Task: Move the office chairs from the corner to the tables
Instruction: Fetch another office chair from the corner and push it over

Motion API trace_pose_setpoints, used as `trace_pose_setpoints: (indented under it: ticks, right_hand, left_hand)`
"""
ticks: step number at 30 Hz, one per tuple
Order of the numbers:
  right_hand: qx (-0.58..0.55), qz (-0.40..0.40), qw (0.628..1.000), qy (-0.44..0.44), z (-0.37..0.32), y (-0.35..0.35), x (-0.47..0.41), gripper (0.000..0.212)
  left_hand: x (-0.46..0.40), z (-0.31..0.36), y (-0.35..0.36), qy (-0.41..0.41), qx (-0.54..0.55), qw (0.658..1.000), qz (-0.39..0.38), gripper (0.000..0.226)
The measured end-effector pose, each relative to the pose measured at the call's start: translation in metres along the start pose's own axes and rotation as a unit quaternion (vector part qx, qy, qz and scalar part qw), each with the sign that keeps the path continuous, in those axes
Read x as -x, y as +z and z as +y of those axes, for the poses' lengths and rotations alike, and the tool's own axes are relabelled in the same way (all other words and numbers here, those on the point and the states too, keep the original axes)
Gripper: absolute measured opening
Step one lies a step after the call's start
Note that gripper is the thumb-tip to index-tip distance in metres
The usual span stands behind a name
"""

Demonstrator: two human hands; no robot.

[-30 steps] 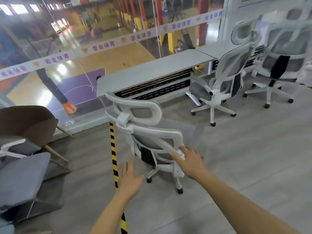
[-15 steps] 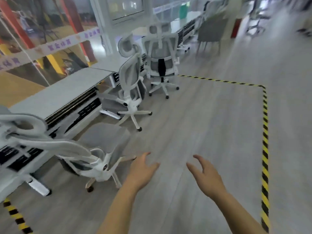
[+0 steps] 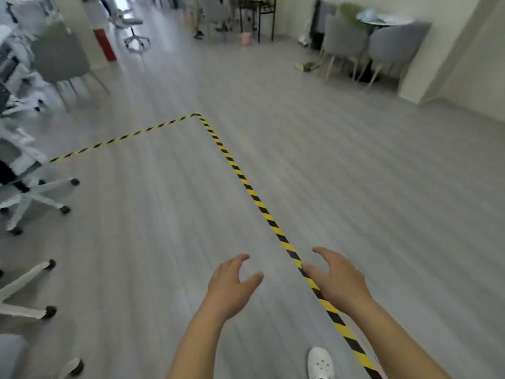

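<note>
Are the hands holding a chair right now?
No, the left hand and the right hand are both open over the bare floor, touching nothing.

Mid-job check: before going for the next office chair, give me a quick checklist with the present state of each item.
1. Left hand free: ok, open, holding nothing.
2. Right hand free: ok, open, holding nothing.
3. Grey plank floor ahead passable: ok, bare to the far wall.
4. Yellow-and-black striped floor tape lying flat: ok, no lifted edge seen.
5. White wheeled office chair base out of the walking line: ok, off at the left edge.
6. Next chair to fetch in sight: cannot tell; the corner is out of view.
</note>
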State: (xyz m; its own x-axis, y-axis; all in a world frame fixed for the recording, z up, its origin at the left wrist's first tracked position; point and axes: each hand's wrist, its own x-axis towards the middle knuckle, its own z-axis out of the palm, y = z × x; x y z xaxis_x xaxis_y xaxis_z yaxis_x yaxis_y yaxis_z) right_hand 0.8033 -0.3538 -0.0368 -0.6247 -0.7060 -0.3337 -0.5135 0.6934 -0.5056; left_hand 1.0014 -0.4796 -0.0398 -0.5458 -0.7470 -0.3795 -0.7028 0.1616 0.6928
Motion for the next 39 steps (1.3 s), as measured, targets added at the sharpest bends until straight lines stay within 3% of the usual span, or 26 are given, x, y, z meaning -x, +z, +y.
trace_pose_setpoints:
  ticks: [9,14,17,22,28,32,39]
  right_hand:
    - [-0.129,0.1,0.984,0.074,0.151,-0.118,-0.028,0.058]
    - [-0.197,0.163,0.961,0.106,0.242,-0.173,-0.043,0.057]
    - [-0.233,0.192,0.942,0.145,0.294,-0.197,-0.04,0.057]
    - [-0.33,0.257,0.885,0.205,0.376,-0.219,-0.038,0.052]
    - [-0.402,0.315,0.807,0.297,0.472,-0.238,-0.047,0.045]
    - [-0.402,0.368,0.76,0.355,0.539,-0.295,-0.075,0.036]
    - [-0.371,0.44,0.715,0.396,0.619,-0.42,-0.11,0.038]
  left_hand:
    - [-0.06,0.164,0.125,0.11,-0.09,0.986,-0.085,0.057]
    - [-0.094,0.248,0.213,0.16,-0.117,0.974,-0.109,0.058]
    - [-0.106,0.292,0.258,0.178,-0.158,0.957,-0.168,0.06]
    - [-0.141,0.368,0.333,0.229,-0.206,0.922,-0.236,0.058]
    - [-0.191,0.445,0.449,0.288,-0.272,0.846,-0.358,0.061]
    - [-0.236,0.529,0.521,0.324,-0.266,0.813,-0.404,0.062]
    - [-0.295,0.693,0.618,0.364,-0.217,0.789,-0.446,0.057]
